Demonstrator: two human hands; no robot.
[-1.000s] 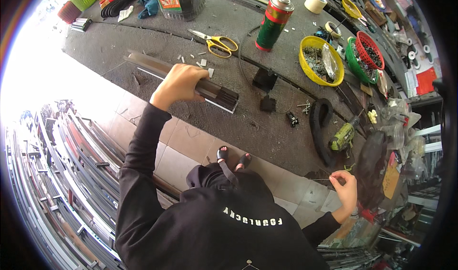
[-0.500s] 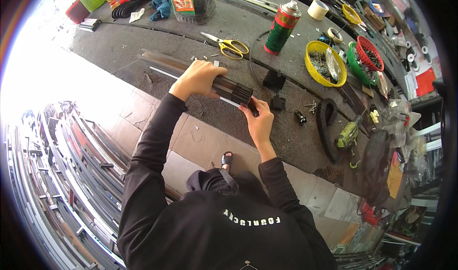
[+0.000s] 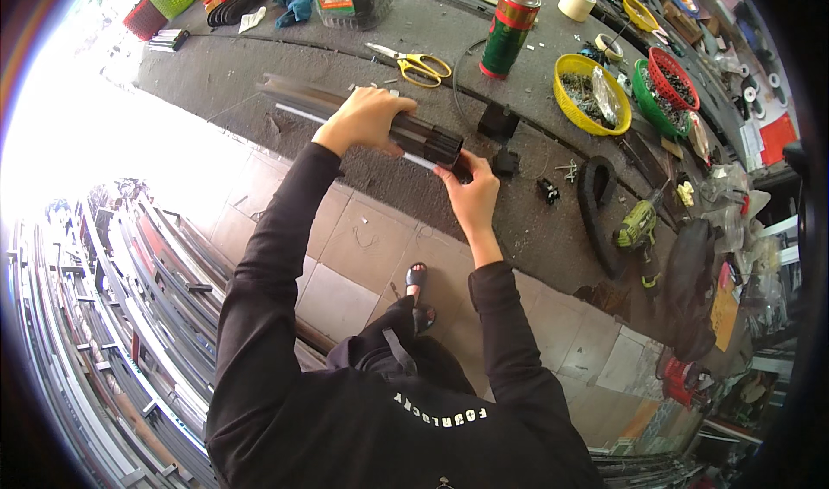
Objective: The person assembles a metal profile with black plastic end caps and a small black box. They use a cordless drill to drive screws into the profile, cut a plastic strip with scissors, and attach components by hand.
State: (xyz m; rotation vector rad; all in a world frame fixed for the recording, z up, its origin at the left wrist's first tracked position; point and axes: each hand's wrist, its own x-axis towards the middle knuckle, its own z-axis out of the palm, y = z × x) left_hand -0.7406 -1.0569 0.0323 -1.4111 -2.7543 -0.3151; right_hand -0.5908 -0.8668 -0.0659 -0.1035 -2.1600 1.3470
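A bundle of dark metal profiles [image 3: 427, 139] lies slantwise at the near edge of the workbench, its far-left end blurred. My left hand [image 3: 364, 119] is wrapped over the bundle from above, thumb and fingers on either side. At the right end, my right hand [image 3: 469, 187] is closed with thumb and fingertips against the bundle's end; a small dark piece shows there, too hidden to name. A pale strip [image 3: 418, 160] runs along the bundle's near side. Just right of my right hand lie black blocks [image 3: 506, 161].
Yellow-handled scissors [image 3: 421, 68], a spray can [image 3: 509, 31] and a yellow basket of small hardware [image 3: 563, 100] stand beyond my hands. To the right are a black coiled strip [image 3: 591, 217] and a green drill [image 3: 637, 225]. Long metal profiles [image 3: 112, 342] fill the lower left.
My view has shifted slightly, and more of my legs and feet shows. Both hands keep their places on the profile bundle, whose far end looks more blurred now.
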